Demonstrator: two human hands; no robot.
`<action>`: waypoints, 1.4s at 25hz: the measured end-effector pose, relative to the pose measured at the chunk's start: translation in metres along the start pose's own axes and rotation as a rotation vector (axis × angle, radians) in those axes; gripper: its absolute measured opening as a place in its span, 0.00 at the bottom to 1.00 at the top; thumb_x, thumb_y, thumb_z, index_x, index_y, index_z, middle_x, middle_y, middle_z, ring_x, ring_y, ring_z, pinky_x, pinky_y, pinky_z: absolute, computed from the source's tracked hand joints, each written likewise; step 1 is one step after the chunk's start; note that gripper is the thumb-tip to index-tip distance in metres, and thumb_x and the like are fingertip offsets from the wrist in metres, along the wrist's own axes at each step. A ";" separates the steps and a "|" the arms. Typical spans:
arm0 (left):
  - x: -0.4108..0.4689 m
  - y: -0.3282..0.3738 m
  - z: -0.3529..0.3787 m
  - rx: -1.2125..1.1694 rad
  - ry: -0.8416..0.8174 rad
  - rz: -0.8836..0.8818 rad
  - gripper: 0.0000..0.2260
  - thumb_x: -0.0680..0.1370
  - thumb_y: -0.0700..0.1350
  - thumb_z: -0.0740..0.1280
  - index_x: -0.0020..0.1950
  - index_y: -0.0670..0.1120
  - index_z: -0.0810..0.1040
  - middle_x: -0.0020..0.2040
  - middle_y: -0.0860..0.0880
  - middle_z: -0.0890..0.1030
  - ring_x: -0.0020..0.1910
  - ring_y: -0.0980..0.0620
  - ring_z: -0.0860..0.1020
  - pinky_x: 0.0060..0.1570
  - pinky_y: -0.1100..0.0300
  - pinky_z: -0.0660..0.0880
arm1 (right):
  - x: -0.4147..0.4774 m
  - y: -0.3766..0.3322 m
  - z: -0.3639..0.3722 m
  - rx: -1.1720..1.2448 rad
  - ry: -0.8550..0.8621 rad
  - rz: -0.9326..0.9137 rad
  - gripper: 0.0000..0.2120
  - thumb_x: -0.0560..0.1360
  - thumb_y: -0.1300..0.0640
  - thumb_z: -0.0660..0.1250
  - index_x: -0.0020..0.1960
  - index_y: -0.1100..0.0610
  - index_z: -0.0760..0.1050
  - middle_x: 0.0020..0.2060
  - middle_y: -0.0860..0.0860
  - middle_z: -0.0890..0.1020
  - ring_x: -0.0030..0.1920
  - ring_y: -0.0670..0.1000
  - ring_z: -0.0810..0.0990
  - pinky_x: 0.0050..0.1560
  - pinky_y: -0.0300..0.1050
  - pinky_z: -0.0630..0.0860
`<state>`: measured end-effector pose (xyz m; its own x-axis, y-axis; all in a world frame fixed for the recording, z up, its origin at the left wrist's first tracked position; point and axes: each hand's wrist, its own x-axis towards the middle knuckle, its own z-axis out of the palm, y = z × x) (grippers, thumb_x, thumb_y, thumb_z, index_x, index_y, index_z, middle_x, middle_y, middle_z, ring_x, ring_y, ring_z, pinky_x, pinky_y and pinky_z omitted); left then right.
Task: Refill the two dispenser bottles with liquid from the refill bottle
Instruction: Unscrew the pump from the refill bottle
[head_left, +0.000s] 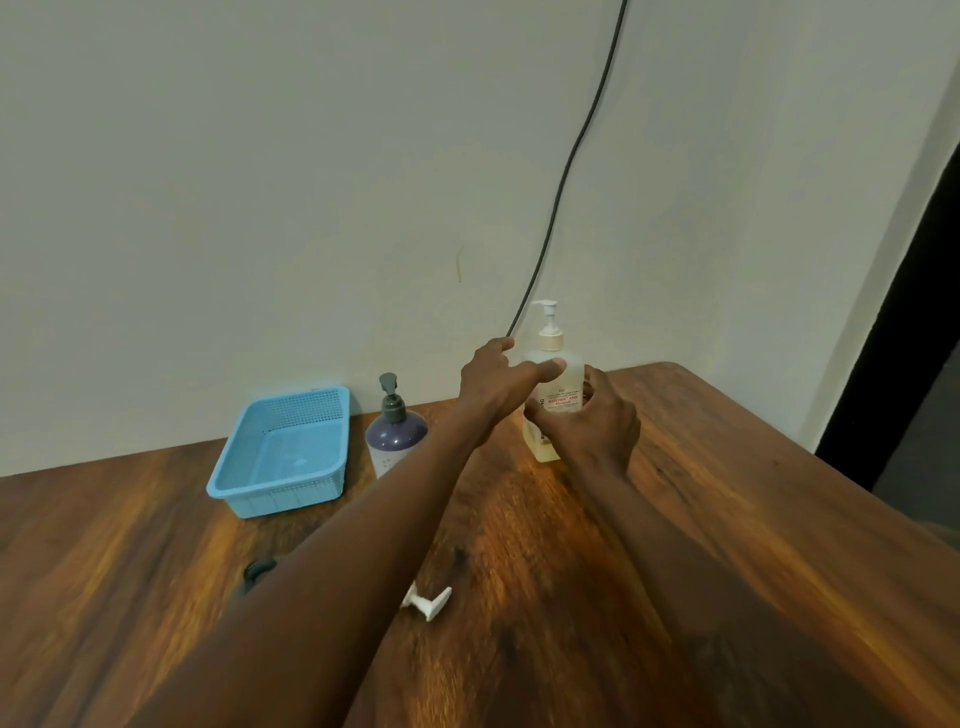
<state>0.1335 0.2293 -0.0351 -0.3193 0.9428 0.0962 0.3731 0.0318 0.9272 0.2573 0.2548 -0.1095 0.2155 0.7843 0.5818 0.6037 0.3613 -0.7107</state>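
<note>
Nearest to us, both forearms run forward over the wooden table (753, 519). Between them a small white plastic piece (427, 603) lies on the boards; we cannot tell what it is. Just left of the left forearm sits a dark object (258, 569), blurred and partly hidden by the arm, so we cannot tell what that is either.

Further in, on the left side, a light blue perforated basket (283, 452) stands near the wall. Just to its right is the purple dispenser bottle (395, 436), upright, with a grey pump head on top. The left forearm crosses in front of its lower right side. It is apart from both hands.

Beyond that, near the back edge of the table, stands the clear dispenser bottle (551, 371). It is upright with a white pump on top, a label with red print that we cannot read, and a yellowish tint in its lower part.

The right hand (592, 421) grips this bottle around the body from the right, fingers curled round the front over the label.

The left hand (496, 382) reaches in from the left at shoulder height, fingers spread and mostly straight. Its thumb lies against the bottle's shoulder, just under the pump collar, and the index finger points past the bottle on the wall side. It has not closed on anything.

Behind the table is a plain pale wall (260, 182). A black cable (566, 166) hangs down it and disappears behind the left hand. At far right we see a dark opening (914, 338).
</note>
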 end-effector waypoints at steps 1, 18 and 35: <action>-0.010 0.002 -0.006 -0.004 -0.019 0.012 0.38 0.72 0.56 0.78 0.78 0.50 0.68 0.74 0.47 0.73 0.69 0.45 0.76 0.66 0.49 0.77 | -0.009 -0.008 -0.009 0.001 -0.002 -0.027 0.39 0.64 0.28 0.73 0.67 0.50 0.75 0.55 0.51 0.85 0.50 0.53 0.86 0.46 0.48 0.83; -0.197 -0.003 -0.182 -0.105 0.057 0.071 0.37 0.58 0.63 0.83 0.63 0.53 0.81 0.54 0.53 0.87 0.49 0.50 0.87 0.53 0.46 0.84 | -0.149 -0.172 -0.111 0.404 -0.159 -0.333 0.34 0.64 0.32 0.78 0.63 0.50 0.80 0.52 0.39 0.84 0.46 0.33 0.82 0.44 0.29 0.80; -0.254 -0.023 -0.233 -0.004 0.053 0.192 0.40 0.52 0.67 0.83 0.61 0.52 0.83 0.52 0.54 0.88 0.51 0.52 0.87 0.52 0.46 0.84 | -0.132 -0.260 -0.118 0.289 -0.475 -0.411 0.24 0.66 0.33 0.78 0.33 0.54 0.82 0.27 0.49 0.82 0.30 0.48 0.81 0.31 0.46 0.77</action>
<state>0.0027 -0.0880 0.0036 -0.2884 0.9124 0.2903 0.4278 -0.1484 0.8916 0.1623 -0.0017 0.0449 -0.3866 0.6668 0.6371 0.3215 0.7449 -0.5846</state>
